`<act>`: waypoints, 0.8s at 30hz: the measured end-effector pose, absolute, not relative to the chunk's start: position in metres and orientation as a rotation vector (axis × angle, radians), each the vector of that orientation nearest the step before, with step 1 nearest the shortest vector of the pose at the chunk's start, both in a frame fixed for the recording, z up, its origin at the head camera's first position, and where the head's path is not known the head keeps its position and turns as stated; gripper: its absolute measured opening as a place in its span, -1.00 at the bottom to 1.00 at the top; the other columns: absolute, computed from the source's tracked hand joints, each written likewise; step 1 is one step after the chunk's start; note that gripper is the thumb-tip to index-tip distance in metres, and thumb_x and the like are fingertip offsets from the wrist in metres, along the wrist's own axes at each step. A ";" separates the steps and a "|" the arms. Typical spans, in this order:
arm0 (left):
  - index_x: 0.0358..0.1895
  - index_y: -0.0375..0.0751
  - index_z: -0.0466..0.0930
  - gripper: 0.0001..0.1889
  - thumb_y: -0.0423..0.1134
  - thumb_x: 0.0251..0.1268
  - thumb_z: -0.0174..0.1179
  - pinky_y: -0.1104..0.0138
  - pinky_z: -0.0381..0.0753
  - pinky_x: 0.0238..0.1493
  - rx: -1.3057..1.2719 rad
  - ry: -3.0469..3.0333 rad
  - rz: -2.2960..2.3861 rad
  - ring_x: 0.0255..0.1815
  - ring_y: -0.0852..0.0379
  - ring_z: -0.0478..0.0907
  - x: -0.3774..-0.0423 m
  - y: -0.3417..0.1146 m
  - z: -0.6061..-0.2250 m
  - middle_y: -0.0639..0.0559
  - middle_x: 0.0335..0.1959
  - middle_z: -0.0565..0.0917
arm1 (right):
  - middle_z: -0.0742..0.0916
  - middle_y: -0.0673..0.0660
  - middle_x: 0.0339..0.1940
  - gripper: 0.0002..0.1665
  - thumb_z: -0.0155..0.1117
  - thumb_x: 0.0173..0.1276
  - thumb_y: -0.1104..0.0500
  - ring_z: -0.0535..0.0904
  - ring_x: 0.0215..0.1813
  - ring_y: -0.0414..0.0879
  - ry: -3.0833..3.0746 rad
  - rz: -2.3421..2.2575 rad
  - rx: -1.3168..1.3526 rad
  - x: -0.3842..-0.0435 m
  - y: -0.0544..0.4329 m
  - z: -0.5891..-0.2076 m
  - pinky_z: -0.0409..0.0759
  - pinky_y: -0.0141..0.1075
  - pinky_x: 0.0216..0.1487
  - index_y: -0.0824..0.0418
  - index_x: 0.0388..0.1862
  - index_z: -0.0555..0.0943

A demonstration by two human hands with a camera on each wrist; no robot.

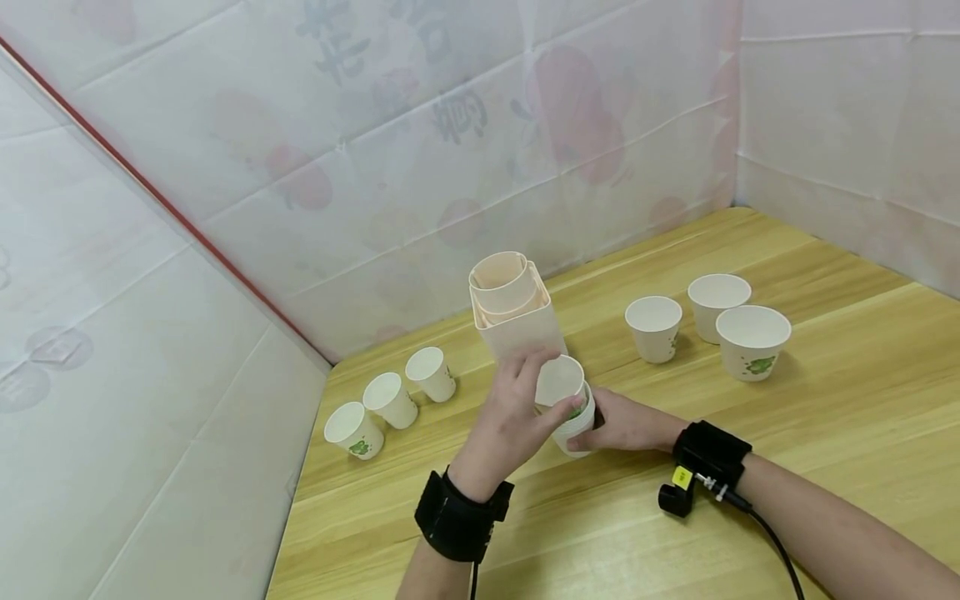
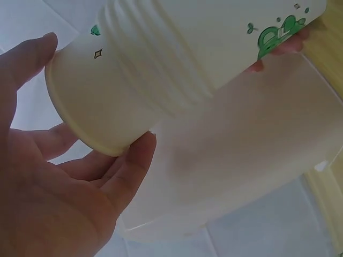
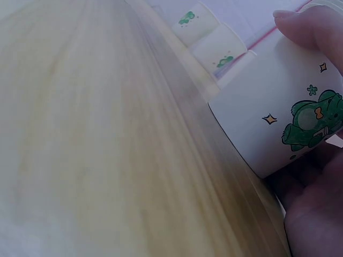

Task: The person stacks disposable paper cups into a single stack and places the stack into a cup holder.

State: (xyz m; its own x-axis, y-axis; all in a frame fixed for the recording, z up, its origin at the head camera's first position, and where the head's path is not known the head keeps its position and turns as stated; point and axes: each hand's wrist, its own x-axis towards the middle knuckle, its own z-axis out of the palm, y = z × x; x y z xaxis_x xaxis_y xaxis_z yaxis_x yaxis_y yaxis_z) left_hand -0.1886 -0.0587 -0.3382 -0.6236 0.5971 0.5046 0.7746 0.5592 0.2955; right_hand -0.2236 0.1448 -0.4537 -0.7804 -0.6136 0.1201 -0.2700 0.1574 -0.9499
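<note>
A short stack of nested white paper cups (image 1: pixel 576 427) with green prints stands tilted between my hands near the middle of the table. My left hand (image 1: pixel 517 404) pinches the top paper cup (image 2: pixel 102 91) at its rim, thumb on one side and fingers on the other; this cup juts partway out of the stack, above several stacked rims. Lower down, my right hand (image 1: pixel 630 421) grips the bottom cup (image 3: pixel 268 107), whose side carries a green cartoon animal. Just behind the stack is a cream square container (image 1: pixel 521 329) with round cylinders (image 1: pixel 501 287) in its top.
Three paper cups stand in a row at the left, the nearest cup (image 1: pixel 356 432) by the table's left edge. Three more cups (image 1: pixel 752 346) form a group at the right. Patterned sheeting (image 1: pixel 450 167) hangs behind the wooden table (image 1: pixel 847 425). A cable (image 1: pixel 780 542) trails from the right wrist.
</note>
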 end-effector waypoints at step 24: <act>0.26 -0.29 0.42 -0.39 -0.12 0.20 0.40 0.26 0.55 0.24 -1.232 -2.464 -0.673 0.24 0.02 0.48 -0.190 -0.059 -0.359 -0.13 0.18 0.51 | 0.56 0.21 0.17 -0.28 0.41 0.30 0.13 0.56 0.11 -0.01 2.156 -1.676 -0.828 -0.222 0.143 -0.452 0.58 -0.30 0.09 0.24 0.33 0.29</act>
State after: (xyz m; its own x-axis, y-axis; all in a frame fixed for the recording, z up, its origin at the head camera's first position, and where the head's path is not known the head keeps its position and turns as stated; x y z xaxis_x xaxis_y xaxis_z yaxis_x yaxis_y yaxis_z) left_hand -0.1901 -0.0590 -0.3587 -0.5850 0.6662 0.4626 0.8088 0.5213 0.2720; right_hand -0.2217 0.1429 -0.4522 -0.7937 -0.5964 0.1194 -0.2629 0.1594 -0.9516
